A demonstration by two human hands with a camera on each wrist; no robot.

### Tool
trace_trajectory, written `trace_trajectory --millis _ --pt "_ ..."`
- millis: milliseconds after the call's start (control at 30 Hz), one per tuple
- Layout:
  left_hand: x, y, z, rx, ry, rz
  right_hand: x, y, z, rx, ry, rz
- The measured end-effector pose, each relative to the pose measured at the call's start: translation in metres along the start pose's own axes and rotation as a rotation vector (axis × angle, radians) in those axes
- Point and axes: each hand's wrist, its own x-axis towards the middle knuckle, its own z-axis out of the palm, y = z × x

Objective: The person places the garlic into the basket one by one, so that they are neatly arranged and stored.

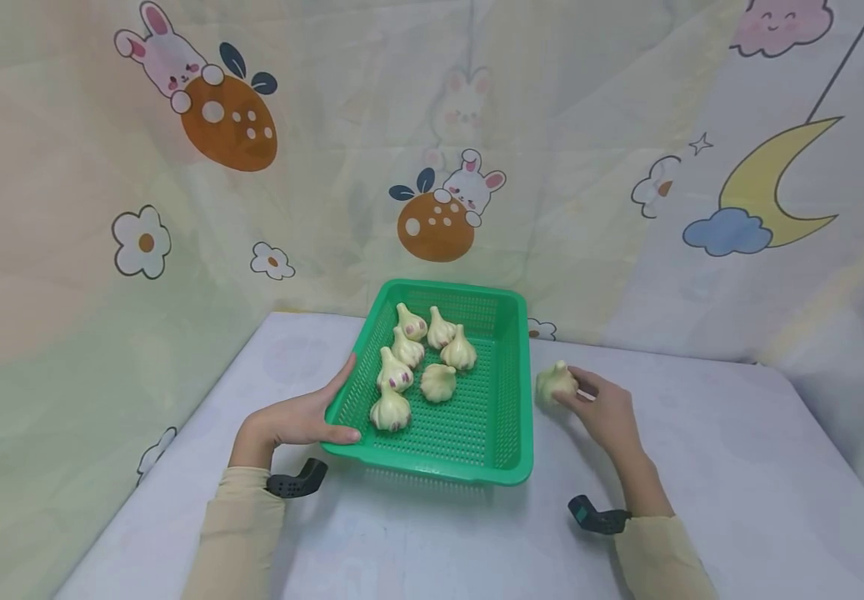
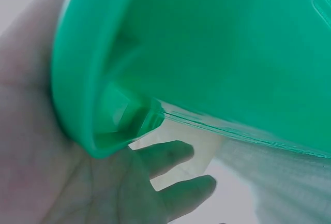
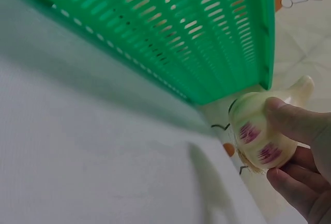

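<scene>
A green plastic basket (image 1: pixel 506 400) with perforated sides is at the middle of the table in the head view. Several garlic bulbs (image 1: pixel 391 410) lie inside it, mostly along its left half. My left hand (image 1: pixel 304 415) holds the basket by its left rim near the front corner; the left wrist view shows the rim (image 2: pixel 77 74) against the palm, with fingers (image 2: pixel 186 195) reaching underneath. Just right of the basket, my right hand (image 1: pixel 602 410) pinches one garlic bulb (image 3: pixel 258 131) between thumb and fingers. Purple streaks mark this bulb, and its stem points up.
The table (image 1: pixel 701 433) has a white covering, with room showing to the right of the basket. Behind it hangs a cloth backdrop (image 1: pixel 566 225) printed with rabbits, flowers and a moon. A black wrist camera (image 1: pixel 598 515) sits on the right wrist.
</scene>
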Motion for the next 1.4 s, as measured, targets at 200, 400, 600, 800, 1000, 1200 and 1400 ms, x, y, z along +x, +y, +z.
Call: trace_trajectory --millis 200,400,600,800,1000,1200,1400 --pt "-0.001 -0.001 0.000 0.022 0.012 0.012 -0.002 -0.015 -0.006 0.021 0.002 -0.037" --pt "-0.002 -0.001 -0.002 0.048 0.023 0.052 -0.006 -0.032 -0.012 0.037 0.012 -0.092" --pt "-0.002 -0.002 -0.003 0.059 0.017 0.082 -0.009 -0.047 -0.020 0.030 0.051 -0.125" --pt "-0.003 0.001 -0.003 0.042 0.010 0.064 -0.014 -0.058 -0.026 0.036 0.052 -0.104" --pt "-0.003 0.003 -0.001 0.062 0.025 0.035 -0.019 -0.067 -0.029 0.060 0.054 -0.118" --pt "-0.004 0.003 0.000 0.069 0.026 0.032 -0.022 -0.078 -0.028 0.078 0.047 -0.151" --pt "-0.003 0.004 0.001 0.062 0.024 0.033 -0.026 -0.086 -0.022 0.111 0.010 -0.200"
